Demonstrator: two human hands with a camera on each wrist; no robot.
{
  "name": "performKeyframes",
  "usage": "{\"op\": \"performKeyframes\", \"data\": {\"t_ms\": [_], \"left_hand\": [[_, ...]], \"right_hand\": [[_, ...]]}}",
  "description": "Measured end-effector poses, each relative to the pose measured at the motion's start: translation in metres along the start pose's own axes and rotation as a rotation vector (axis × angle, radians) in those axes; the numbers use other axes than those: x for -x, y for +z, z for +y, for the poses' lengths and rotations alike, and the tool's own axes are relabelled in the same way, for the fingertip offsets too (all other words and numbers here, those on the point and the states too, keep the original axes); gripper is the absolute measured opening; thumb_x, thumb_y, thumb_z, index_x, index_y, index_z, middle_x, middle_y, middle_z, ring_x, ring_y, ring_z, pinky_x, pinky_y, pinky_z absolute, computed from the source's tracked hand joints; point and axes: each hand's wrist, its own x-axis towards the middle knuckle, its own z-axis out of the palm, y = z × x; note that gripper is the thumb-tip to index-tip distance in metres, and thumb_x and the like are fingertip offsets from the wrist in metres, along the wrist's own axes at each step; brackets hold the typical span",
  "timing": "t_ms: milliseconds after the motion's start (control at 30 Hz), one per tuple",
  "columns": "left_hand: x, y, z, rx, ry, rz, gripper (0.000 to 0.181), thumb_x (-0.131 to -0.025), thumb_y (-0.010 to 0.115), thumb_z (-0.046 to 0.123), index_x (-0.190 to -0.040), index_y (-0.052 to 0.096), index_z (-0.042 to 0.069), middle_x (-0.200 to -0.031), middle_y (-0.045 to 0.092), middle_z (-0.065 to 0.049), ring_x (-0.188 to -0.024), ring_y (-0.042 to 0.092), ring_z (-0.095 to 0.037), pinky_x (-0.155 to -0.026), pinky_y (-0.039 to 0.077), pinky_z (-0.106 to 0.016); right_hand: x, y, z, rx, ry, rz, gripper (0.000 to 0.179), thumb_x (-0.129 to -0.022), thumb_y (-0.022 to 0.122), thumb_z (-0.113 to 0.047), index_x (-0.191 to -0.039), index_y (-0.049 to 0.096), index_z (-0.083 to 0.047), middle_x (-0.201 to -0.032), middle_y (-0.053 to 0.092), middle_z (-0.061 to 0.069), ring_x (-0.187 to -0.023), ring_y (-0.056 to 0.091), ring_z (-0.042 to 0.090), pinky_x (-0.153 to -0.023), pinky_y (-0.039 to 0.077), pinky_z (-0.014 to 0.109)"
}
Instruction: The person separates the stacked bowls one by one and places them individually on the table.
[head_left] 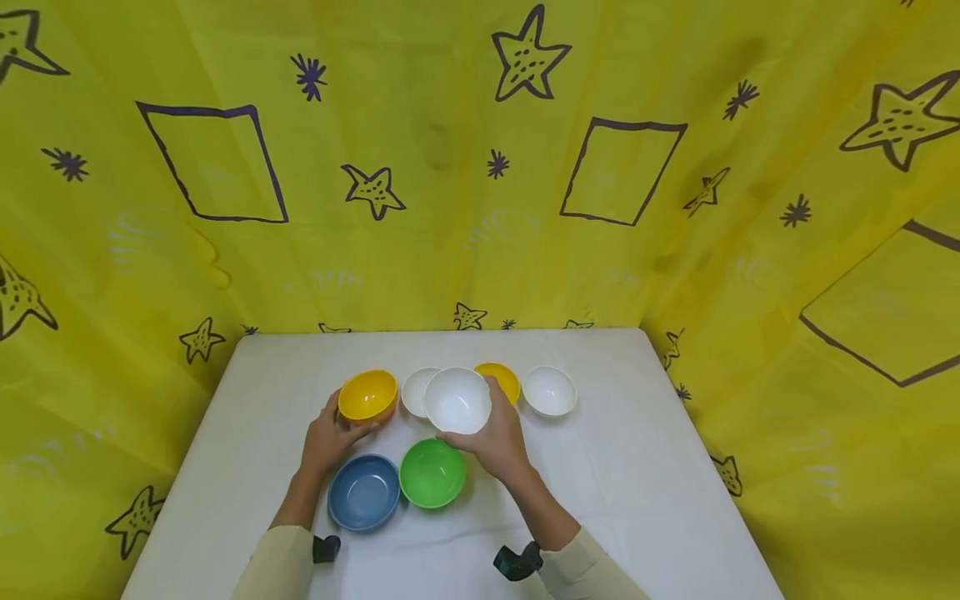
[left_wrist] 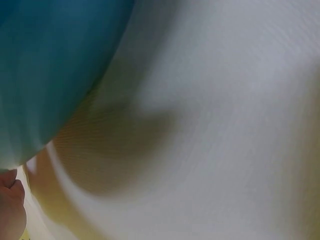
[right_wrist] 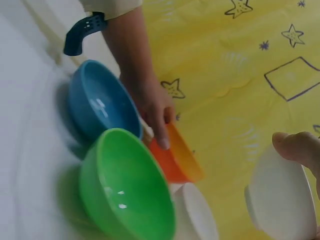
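Note:
My left hand (head_left: 330, 437) grips the left side of a bowl (head_left: 367, 397) with a yellow inside and orange outside; whether this bowl touches the table I cannot tell. In my right hand (head_left: 497, 437) is a white bowl (head_left: 457, 401), held by its rim and side above the table. The right wrist view shows its outer wall (right_wrist: 282, 195) beneath the thumb. Nearer the wrists stand a blue bowl (head_left: 364, 492) and a green bowl (head_left: 432, 473), side by side. The blue bowl's wall (left_wrist: 55, 65) fills the upper left corner of the left wrist view.
Behind the held white bowl, a smaller-looking white bowl (head_left: 414, 392) and a yellow bowl (head_left: 501, 379) are partly covered. Another white bowl (head_left: 550, 392) stands to the right. A white cloth covers the table (head_left: 637, 500); yellow curtains (head_left: 427, 275) rise along its back and sides.

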Motion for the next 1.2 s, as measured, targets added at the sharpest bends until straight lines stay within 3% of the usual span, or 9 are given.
{"op": "performKeyframes", "data": {"t_ms": [300,467,700,933,1200], "left_hand": [[-0.002,0.001,-0.002,-0.01,0.03,0.02,0.104,-0.084,0.089,0.044,-0.162,0.032,0.005,-0.161,0.04,-0.028,-0.146,0.037,-0.051,-0.118,0.029,-0.067],[-0.005,-0.002,0.0,-0.013,0.035,0.015,0.105,-0.084,0.089,0.046,-0.162,0.032,0.004,-0.162,0.039,-0.027,-0.147,0.036,-0.051,-0.118,0.028,-0.068],[-0.009,-0.006,0.001,-0.016,0.024,0.006,0.104,-0.085,0.088,0.044,-0.163,0.03,0.006,-0.163,0.038,-0.026,-0.149,0.035,-0.049,-0.12,0.027,-0.065],[-0.005,-0.005,0.001,-0.019,0.0,-0.023,0.105,-0.086,0.088,0.043,-0.164,0.028,0.004,-0.163,0.036,-0.027,-0.149,0.034,-0.05,-0.12,0.026,-0.065],[0.001,-0.004,0.001,0.007,0.002,-0.006,0.104,-0.085,0.089,0.038,-0.163,0.029,0.005,-0.163,0.038,-0.027,-0.149,0.035,-0.049,-0.12,0.028,-0.064]], "right_hand": [[0.034,-0.003,0.03,0.024,0.1,0.11,0.105,-0.06,0.104,-0.031,-0.146,0.05,-0.004,-0.132,0.064,0.018,-0.116,0.064,0.039,-0.095,0.054,0.058],[0.043,-0.005,0.05,0.061,0.144,0.152,0.111,-0.059,0.104,-0.031,-0.149,0.046,-0.003,-0.135,0.063,0.02,-0.119,0.063,0.04,-0.097,0.053,0.06],[0.05,-0.002,0.077,0.113,0.159,0.195,0.101,-0.058,0.105,-0.029,-0.139,0.05,-0.004,-0.13,0.065,0.019,-0.116,0.064,0.041,-0.096,0.054,0.059],[0.063,0.005,0.098,0.167,0.199,0.173,0.103,-0.058,0.105,-0.029,-0.14,0.049,-0.003,-0.13,0.064,0.019,-0.118,0.064,0.04,-0.097,0.054,0.058],[0.066,0.004,0.101,0.261,0.208,0.132,0.118,-0.06,0.103,-0.037,-0.152,0.039,0.001,-0.138,0.057,0.025,-0.122,0.061,0.045,-0.099,0.053,0.061]]}}
